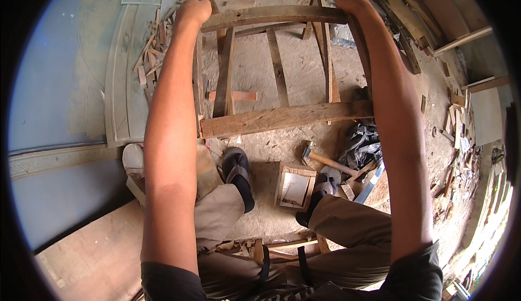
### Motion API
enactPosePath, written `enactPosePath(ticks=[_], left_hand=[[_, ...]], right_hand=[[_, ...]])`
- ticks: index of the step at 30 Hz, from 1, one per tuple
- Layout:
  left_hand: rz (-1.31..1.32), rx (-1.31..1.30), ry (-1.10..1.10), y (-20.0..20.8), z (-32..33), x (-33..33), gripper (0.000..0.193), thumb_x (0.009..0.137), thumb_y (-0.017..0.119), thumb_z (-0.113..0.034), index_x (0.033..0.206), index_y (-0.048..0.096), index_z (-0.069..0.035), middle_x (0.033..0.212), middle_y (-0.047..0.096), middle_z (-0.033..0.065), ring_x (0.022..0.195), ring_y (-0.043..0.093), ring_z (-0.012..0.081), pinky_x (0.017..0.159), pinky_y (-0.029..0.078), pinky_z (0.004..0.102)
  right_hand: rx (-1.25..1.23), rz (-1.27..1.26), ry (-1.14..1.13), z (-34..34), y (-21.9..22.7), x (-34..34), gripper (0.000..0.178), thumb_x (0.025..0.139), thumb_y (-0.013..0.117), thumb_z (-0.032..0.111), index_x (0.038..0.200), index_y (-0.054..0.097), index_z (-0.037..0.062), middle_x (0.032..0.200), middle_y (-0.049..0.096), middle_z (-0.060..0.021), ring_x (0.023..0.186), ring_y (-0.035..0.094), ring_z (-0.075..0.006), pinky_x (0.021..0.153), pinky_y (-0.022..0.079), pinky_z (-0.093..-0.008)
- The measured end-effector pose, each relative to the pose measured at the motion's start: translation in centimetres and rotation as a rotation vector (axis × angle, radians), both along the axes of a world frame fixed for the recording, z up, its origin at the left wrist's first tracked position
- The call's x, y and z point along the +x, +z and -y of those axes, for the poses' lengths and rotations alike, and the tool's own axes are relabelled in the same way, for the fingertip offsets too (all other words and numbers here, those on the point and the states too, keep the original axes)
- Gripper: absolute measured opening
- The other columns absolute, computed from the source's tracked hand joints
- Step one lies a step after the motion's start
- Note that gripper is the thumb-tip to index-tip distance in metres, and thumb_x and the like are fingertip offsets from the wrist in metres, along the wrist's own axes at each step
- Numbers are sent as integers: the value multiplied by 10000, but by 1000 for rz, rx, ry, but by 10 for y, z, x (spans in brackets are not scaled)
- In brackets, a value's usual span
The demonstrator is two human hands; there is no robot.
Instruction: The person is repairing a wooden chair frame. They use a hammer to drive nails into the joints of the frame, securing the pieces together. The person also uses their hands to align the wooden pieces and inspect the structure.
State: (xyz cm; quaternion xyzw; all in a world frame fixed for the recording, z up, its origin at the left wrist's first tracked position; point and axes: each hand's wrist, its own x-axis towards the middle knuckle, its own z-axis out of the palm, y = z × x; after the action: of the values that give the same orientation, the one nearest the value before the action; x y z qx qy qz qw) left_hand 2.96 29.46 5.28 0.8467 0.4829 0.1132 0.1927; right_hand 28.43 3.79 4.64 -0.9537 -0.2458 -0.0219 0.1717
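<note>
Both my arms reach forward to a rough wooden frame [287,119], made of long side pieces joined by crossbars, standing over the dirt floor. My left hand [194,12] is closed around the far part of its left side, with the thumb on top. On the right, my right hand [350,0] grips the frame's far right side near the end of a crossbar [277,14]. The undersides of both grips are hidden. Slanting wooden legs or braces show between the crossbars.
Between my feet stands a small wooden box [296,184]. A hammer [332,163] lies beside it, near a black plastic bag [361,143] and a blue-edged saw-like tool [370,182]. Wood scraps [154,56] are strewn left and right. A pale panel [127,73] leans at left.
</note>
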Motion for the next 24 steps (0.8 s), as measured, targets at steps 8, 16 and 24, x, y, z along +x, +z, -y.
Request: enactPosePath(ticks=[8,16,24], left_hand=[[45,8,0,-6,-9,3,653,985,283,-482,1264,567,35,1353,499,267,1279,462,411,1058,373,488],[14,3,-17,3,5,1,645,989,283,-479,1266,565,31,1345,509,260,1262,482,404,1044,388,481],[244,2,51,15,11,-21,744,947,386,-547,1324,362,94,1301,484,351,1195,522,453,992,436,487]], right_hand=[[-19,-54,14,-4,-6,11,414,824,637,454,944,701,62,916,687,-199,910,665,-329,750,498,-448],[68,-66,139,6,-15,31,642,756,696,497,1110,656,-38,940,693,-231,974,667,-338,859,498,-422],[389,299,64,7,9,-44,736,888,476,644,1168,458,-36,1097,589,-372,1098,544,-515,944,449,-515]])
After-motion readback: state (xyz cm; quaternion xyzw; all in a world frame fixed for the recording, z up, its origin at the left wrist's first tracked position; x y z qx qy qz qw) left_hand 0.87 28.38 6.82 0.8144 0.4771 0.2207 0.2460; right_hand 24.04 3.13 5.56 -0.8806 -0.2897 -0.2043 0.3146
